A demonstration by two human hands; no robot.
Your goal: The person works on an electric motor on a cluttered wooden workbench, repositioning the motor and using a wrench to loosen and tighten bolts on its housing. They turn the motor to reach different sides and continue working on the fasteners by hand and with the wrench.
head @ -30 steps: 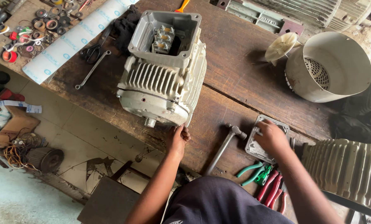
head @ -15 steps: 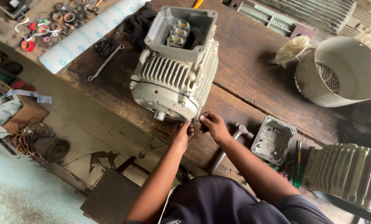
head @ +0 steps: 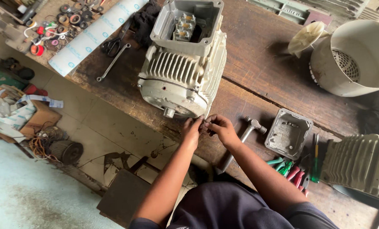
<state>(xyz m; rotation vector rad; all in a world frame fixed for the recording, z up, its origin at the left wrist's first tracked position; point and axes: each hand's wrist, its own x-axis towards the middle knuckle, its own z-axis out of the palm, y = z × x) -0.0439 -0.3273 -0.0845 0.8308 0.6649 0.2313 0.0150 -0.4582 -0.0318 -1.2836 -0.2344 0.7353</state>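
- We have both hands together at the bench edge: our left hand (head: 192, 127) and right hand (head: 220, 128) meet fingertip to fingertip, pinching some small part between them; it is too small to tell what it is.
- They sit just below the end face of the pale electric motor (head: 183, 68), close to its short shaft stub (head: 169, 113), with the motor lying on the wooden workbench (head: 257, 55).
- We judge this a fiddling step at the motor's end; a careful, steady grip seems called for, since the part could slip to the floor.
- A hammer (head: 242, 138) lies just beside our right wrist, its handle running under the forearm.
- Further right lie the terminal-box cover (head: 288, 133), pliers and screwdrivers (head: 297, 169), a finned housing (head: 361, 163) and the fan cowl (head: 352, 57).
- A spanner (head: 112, 62) lies to the left of the motor.
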